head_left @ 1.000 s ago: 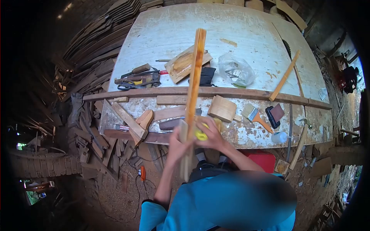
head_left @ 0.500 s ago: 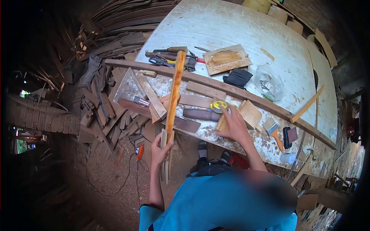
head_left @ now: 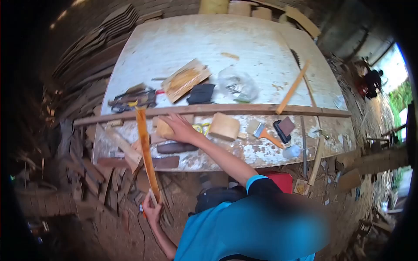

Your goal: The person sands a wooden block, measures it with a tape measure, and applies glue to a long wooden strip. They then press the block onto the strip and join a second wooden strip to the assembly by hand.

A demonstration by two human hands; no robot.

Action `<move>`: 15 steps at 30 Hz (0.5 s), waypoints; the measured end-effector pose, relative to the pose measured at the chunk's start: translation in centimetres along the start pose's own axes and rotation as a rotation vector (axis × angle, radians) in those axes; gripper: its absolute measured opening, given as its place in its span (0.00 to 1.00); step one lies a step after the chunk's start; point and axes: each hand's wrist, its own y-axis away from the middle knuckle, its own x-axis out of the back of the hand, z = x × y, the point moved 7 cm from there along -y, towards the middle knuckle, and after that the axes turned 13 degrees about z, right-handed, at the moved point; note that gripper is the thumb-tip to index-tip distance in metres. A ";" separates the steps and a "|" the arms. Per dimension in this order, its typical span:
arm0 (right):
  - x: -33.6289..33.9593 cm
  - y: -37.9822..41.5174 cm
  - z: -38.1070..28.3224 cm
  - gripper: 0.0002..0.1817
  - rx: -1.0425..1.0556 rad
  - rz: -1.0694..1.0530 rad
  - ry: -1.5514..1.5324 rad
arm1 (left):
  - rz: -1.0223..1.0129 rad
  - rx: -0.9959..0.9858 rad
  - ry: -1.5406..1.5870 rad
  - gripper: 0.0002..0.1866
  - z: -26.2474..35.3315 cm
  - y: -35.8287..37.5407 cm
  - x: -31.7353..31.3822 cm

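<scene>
My left hand is closed around the lower end of a long orange-stained wooden strip, with paler strips alongside it. The stained strip slants up past the front edge of the workbench. Over the bench, my right hand grips a small pale wooden block, its fingers spread across the top. Partly behind that wrist is a yellow tape measure. Just below the hand lies a dark rounded piece. A larger pale wooden block stands to the right.
A long wooden rail crosses the workbench. Beyond it are a framed panel, black cloth, a plastic bag and hand tools. A paintbrush and a bottle lie right. Wood scraps pile up left.
My right hand has closed on the small block and carried it left past the tape measure. My left hand still holds the strips, now lower and tilted the other way. The view has turned rightward.
</scene>
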 end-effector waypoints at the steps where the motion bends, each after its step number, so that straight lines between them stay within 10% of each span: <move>1: 3.7 0.0 -0.8 0.42 0.044 -0.004 0.034 | -0.029 -0.015 0.021 0.32 -0.3 0.2 0.4; 6: 13.4 8.2 8.3 0.51 -0.238 -0.396 0.305 | -0.141 -0.164 -0.358 0.30 0.2 1.3 0.7; 15: 13.4 5.5 9.0 0.36 -0.274 -0.236 -0.098 | -0.449 -0.690 -0.679 0.30 4.3 0.3 -14.2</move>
